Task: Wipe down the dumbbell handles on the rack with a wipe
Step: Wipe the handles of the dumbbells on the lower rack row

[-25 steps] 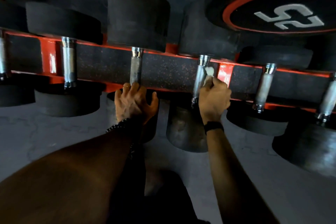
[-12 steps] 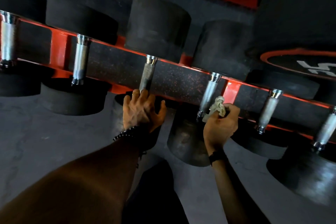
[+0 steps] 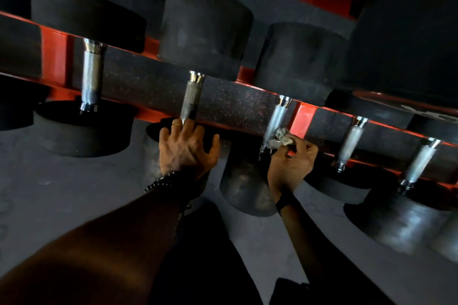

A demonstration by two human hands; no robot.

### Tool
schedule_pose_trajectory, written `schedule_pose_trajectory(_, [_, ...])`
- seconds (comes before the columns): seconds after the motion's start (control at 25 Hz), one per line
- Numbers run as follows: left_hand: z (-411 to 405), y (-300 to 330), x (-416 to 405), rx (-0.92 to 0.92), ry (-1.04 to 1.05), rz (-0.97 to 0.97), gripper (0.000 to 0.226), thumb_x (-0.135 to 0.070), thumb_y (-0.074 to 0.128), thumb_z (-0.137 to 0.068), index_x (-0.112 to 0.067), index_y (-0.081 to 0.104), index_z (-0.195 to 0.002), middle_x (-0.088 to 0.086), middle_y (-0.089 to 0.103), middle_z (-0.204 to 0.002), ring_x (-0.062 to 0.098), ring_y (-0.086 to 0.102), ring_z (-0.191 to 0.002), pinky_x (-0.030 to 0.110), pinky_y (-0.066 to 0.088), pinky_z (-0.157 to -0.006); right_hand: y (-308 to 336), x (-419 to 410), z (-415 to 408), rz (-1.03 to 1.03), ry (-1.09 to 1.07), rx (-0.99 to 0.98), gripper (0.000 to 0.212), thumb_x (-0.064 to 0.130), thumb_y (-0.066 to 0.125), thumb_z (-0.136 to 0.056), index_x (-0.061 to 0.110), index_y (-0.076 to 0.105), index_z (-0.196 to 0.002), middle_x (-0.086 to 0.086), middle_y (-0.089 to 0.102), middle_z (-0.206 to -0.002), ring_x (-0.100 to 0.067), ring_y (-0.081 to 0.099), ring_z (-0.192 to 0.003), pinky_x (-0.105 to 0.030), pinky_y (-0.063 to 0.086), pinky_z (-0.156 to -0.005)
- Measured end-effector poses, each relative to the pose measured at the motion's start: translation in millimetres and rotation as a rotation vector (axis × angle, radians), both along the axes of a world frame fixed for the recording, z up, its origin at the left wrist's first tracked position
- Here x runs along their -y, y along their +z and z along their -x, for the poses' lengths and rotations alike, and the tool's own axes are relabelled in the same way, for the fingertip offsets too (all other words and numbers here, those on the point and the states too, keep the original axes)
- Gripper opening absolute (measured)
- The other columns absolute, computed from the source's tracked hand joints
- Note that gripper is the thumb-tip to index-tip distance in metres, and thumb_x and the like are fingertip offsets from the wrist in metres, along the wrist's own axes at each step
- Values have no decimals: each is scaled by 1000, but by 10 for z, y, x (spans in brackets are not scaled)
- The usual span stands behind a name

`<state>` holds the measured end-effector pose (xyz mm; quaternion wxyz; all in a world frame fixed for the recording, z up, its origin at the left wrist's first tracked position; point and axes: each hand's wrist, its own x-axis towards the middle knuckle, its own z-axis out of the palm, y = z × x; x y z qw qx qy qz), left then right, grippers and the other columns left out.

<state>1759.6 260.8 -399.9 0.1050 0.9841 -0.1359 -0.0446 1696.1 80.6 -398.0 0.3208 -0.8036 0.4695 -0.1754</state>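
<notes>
Single head-worn wide-angle view, looking forward and steeply down over both forearms. Sitting close to rack (image 3: 303, 116), within arm's reach; dumbbell row running tilted across upper frame, dropping toward right. Grey floor (image 3: 62, 193) filling lower part. Edges bending from wide lens. No second view sharing scene.

1. Lower end of the knurled handle (image 3: 190, 101) hidden behind the left hand (image 3: 187, 150).
2. Most of the wipe (image 3: 281, 136) buried in the right hand (image 3: 291, 163) grip.
3. Beyond that grip, plate lettering (image 3: 431, 112) blurred, unreadable, cut by the edge.
4. Leftmost dumbbell (image 3: 13, 104) cropped.
</notes>
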Motion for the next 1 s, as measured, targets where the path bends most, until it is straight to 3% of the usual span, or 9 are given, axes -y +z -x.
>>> schedule_pose_trajectory(0.08, [-7,6,-9,-22,1,-3,40,-44,68,-80,-8,61,-64,11,61,-75,35,59,-78,40,41,-64,-27,0,-6,31,33,19,19,-4,58,-77,-8,70,-91,-30,56,-99,-25,56,-85,7,32,-73])
schedule_pose_trajectory(0.24, [8,42,3,-22,-6,0,40,-45,68,-80,-9,61,-64,10,61,-76,35,59,-79,39,38,-66,-9,6,21,0,66,26,33,21,52,-94,-7,68,-101,-25,57,-113,-24,56,-94,7,31,-77])
schedule_pose_trajectory(0.36, [6,46,-9,-1,-21,21,41,-46,67,-80,-8,62,-65,10,62,-76,34,58,-77,39,37,-66,-55,17,48,45,148,21,41,29,42,-97,0,70,-106,-19,57,-119,-23,58,-99,-11,44,-87])
schedule_pose_trajectory(0.44, [21,27,-32,17,-39,30,43,-48,64,-82,-9,63,-66,10,62,-76,34,58,-78,39,38,-67,-87,20,40,50,160,6,36,24,46,-91,3,71,-105,-17,58,-119,-27,60,-102,-19,48,-86])
schedule_pose_trajectory(0.56, [33,12,-39,37,-41,45,43,-51,60,-83,-10,66,-70,8,64,-79,34,59,-81,41,43,-70,-73,29,7,88,147,26,26,7,54,-79,4,71,-98,-20,61,-111,-33,62,-99,-7,35,-84])
schedule_pose_trajectory(0.64, [34,12,-26,29,-52,43,42,-51,59,-82,-12,66,-69,7,65,-79,33,59,-82,40,45,-70,-64,29,22,63,142,28,22,-1,58,-76,4,70,-93,-19,63,-104,-33,62,-95,-7,32,-82])
schedule_pose_trajectory(0.8, [97,-16,-34,25,-64,34,43,-53,57,-81,-13,62,-64,8,65,-78,34,60,-77,40,46,-69,-21,47,74,-124,51,104,17,-2,58,-73,9,70,-79,-12,69,-85,-27,65,-80,-33,53,-76])
schedule_pose_trajectory(0.92, [194,117,135,17,-42,93,38,-53,57,-77,-17,64,-67,7,63,-76,33,62,-76,39,46,-70,67,329,152,-463,-36,218,20,-10,61,-75,7,72,-75,-17,73,-82,0,65,-66,-26,57,-73])
schedule_pose_trajectory(1.0, [333,167,382,30,-123,120,36,-52,56,-78,-17,65,-73,6,62,-78,33,61,-78,39,46,-72,109,569,361,-580,-10,312,24,-14,61,-77,8,70,-75,-16,72,-81,1,64,-64,-31,57,-72])
